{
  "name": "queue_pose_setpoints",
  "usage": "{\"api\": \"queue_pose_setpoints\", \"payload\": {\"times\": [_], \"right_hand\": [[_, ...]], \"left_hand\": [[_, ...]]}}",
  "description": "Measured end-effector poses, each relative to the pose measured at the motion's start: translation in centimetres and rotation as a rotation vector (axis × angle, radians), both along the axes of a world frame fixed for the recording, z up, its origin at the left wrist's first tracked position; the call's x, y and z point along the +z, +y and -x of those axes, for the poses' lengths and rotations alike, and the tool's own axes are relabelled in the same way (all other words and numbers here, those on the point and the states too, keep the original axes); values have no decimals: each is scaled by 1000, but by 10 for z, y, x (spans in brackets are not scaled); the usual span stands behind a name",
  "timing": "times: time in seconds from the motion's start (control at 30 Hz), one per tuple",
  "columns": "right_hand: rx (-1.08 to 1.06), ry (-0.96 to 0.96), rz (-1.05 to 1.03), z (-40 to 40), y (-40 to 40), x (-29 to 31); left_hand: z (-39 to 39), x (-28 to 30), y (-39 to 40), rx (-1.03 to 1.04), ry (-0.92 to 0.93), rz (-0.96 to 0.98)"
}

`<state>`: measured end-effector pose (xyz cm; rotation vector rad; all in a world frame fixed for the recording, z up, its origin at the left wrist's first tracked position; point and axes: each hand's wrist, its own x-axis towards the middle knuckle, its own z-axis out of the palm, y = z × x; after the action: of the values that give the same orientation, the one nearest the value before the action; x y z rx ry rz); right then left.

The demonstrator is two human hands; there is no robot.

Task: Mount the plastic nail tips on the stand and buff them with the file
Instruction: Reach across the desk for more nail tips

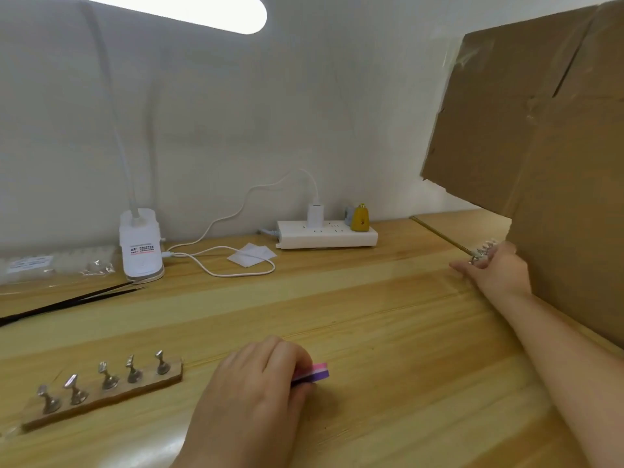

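Note:
A wooden stand (pixel 101 400) with several metal holders, each bearing a clear nail tip, lies at the near left of the table. My left hand (pixel 256 383) grips a pink and purple file (pixel 315 372) on the table just right of that stand; only the file's end shows past my fingers. My right hand (pixel 496 270) reaches far right, beside the cardboard, and holds a second stand (pixel 483 251) with several holders; most of this stand is hidden by my fingers.
A large cardboard box (pixel 540 130) walls off the right side. At the back stand a white lamp base (pixel 140 244), a power strip (pixel 327 236) with cables, and a plastic bag (pixel 50 265). Black tweezers (pixel 67 302) lie at the left.

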<state>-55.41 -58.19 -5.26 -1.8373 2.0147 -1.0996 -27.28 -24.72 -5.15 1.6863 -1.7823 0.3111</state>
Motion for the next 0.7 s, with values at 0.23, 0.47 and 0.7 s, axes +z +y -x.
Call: {"api": "queue_pose_setpoints", "payload": {"times": [0.23,0.47,0.7], "right_hand": [[235,165,68,5,4,-3],[52,383,-250,-5,-7,2],[34,360,-297,-18,12,14]], "left_hand": [[1,0,2,-8,6,-25],[-1,-2,1,-46,57,-63],[1,0,0,-29,114,-99]]}}
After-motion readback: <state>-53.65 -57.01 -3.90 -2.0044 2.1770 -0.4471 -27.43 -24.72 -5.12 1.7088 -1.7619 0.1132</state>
